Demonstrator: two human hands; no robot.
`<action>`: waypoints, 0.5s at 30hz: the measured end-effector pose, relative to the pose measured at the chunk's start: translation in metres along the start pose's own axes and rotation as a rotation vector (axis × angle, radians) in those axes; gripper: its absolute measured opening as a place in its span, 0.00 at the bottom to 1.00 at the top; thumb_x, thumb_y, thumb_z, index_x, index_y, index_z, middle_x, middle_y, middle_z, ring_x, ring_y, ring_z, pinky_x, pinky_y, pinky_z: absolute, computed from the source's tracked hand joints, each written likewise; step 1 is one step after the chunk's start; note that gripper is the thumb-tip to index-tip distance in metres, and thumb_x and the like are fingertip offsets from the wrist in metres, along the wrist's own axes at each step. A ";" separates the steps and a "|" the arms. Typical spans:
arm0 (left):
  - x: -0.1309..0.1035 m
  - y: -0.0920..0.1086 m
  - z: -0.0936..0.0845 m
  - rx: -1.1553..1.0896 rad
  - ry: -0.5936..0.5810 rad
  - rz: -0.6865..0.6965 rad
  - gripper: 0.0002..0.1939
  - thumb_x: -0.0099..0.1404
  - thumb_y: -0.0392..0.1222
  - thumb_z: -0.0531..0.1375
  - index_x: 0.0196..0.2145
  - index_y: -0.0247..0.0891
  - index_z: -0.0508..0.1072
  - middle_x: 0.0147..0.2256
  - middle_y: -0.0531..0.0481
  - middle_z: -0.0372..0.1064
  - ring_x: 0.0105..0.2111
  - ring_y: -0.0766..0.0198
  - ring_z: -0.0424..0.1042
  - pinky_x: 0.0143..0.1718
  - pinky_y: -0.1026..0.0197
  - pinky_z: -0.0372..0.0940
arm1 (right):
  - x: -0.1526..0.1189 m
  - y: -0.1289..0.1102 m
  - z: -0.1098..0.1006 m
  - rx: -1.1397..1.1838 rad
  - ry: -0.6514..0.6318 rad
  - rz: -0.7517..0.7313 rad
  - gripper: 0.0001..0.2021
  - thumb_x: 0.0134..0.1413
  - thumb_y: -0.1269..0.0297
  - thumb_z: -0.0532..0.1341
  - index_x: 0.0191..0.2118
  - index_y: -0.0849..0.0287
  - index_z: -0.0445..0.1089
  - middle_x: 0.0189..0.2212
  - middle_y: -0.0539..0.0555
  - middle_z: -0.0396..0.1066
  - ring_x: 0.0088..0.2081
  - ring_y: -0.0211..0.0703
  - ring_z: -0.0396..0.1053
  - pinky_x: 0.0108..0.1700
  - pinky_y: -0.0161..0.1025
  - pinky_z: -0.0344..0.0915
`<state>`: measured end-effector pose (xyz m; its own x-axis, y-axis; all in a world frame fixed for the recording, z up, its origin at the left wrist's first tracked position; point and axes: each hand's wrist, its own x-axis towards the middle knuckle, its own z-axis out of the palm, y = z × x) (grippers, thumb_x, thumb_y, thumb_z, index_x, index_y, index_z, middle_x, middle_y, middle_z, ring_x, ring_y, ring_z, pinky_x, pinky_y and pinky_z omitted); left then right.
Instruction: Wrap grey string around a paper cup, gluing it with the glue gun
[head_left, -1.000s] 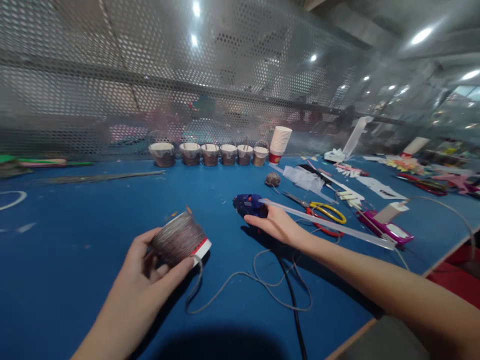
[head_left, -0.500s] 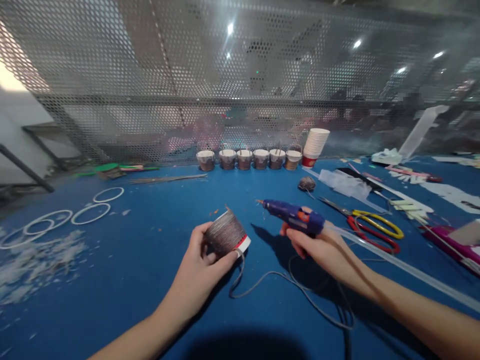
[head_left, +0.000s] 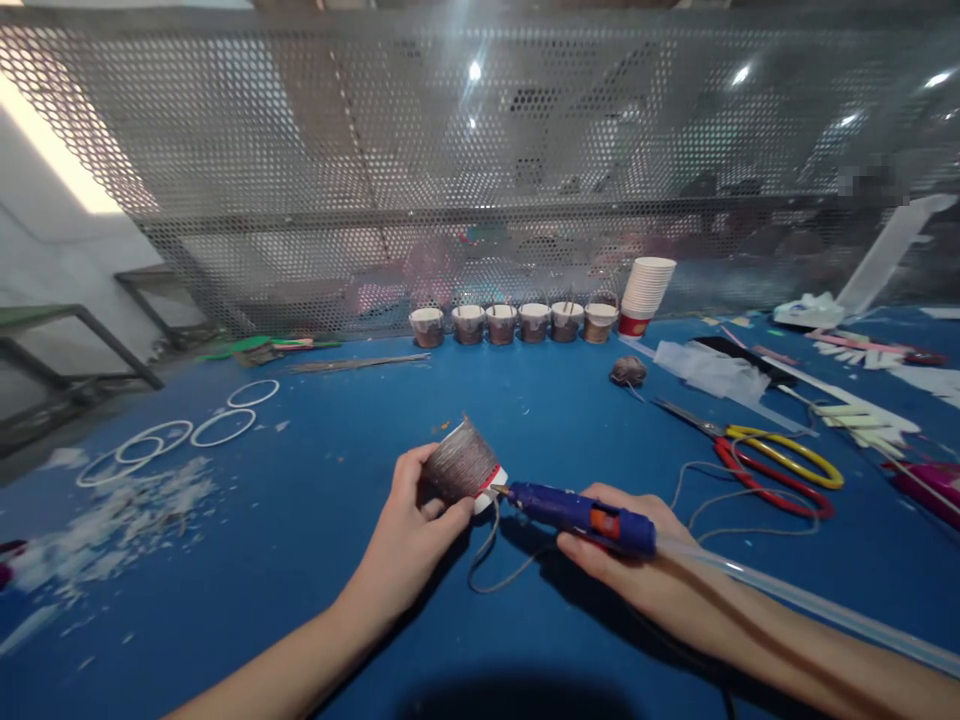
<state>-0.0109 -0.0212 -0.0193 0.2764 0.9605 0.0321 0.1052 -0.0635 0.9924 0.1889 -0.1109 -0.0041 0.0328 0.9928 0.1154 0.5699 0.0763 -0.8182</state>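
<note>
My left hand [head_left: 409,530] grips a paper cup [head_left: 463,462] tilted on its side, wrapped in grey-brown yarn except for a red and white band at one end. A loose strand of yarn [head_left: 480,575] hangs from that end and curves over the table. In my right hand [head_left: 637,545] is a blue glue gun [head_left: 581,515], with a long clear glue stick [head_left: 810,600] sticking out of its back. Its nozzle meets the cup at the uncovered band, close to my left thumb. Whether glue is flowing cannot be made out.
Red and yellow scissors [head_left: 780,465] and a small yarn ball [head_left: 628,371] lie to the right. Several wrapped cups [head_left: 534,325] and a stack of paper cups [head_left: 646,290] line the mesh panel [head_left: 375,160]. White rings [head_left: 223,428] and scraps [head_left: 127,520] lie left.
The glue gun has moved left and down, bringing its nozzle from apart to the cup's bare band. The cup stays in my left hand. The camera view has shifted slightly left.
</note>
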 end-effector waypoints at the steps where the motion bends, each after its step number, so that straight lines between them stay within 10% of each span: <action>1: 0.000 0.000 0.000 -0.002 -0.004 0.002 0.26 0.52 0.46 0.64 0.46 0.39 0.60 0.43 0.46 0.70 0.40 0.57 0.75 0.45 0.52 0.69 | 0.001 0.000 0.001 0.014 0.018 0.007 0.12 0.52 0.53 0.60 0.26 0.56 0.66 0.17 0.47 0.64 0.19 0.36 0.57 0.23 0.34 0.54; 9: -0.003 0.002 0.004 0.324 0.024 0.089 0.15 0.53 0.50 0.64 0.30 0.38 0.66 0.27 0.52 0.69 0.29 0.60 0.71 0.32 0.58 0.66 | 0.016 0.003 0.022 0.291 0.193 0.044 0.07 0.50 0.61 0.63 0.34 0.57 0.67 0.29 0.50 0.70 0.29 0.40 0.67 0.32 0.37 0.64; 15: -0.008 0.001 0.010 0.343 -0.069 0.150 0.16 0.56 0.49 0.61 0.38 0.36 0.74 0.37 0.46 0.74 0.38 0.55 0.73 0.41 0.55 0.67 | 0.019 -0.002 0.025 0.351 0.200 0.032 0.10 0.47 0.62 0.65 0.34 0.57 0.66 0.30 0.51 0.71 0.31 0.42 0.68 0.34 0.39 0.65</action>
<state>-0.0033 -0.0316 -0.0196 0.3758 0.9138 0.1541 0.3691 -0.3001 0.8796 0.1678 -0.0900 -0.0149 0.2252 0.9601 0.1656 0.2524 0.1067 -0.9617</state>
